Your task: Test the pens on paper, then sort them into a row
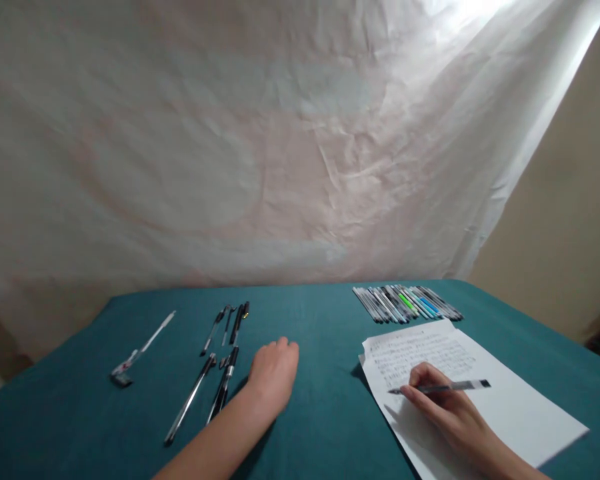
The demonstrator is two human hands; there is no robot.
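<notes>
My right hand (445,403) is closed round a clear pen with a dark end (467,385), its tip touching the written part of a white sheet of paper (515,413). Lines of handwriting cover the sheet's upper left part. My left hand (275,373) rests on the green cloth with its fingers curled and pointing away; the fingertips are mostly hidden, so whether they hold anything does not show. Just left of that hand and forearm lie black and clear pens (225,383), partly behind the arm.
A row of many pens (405,304) lies at the back right of the green-covered table (320,400). More pens (236,325) lie left of centre, and a white pen (157,331) touches a crumpled clear item (123,373) farther left. A pale sheet hangs behind.
</notes>
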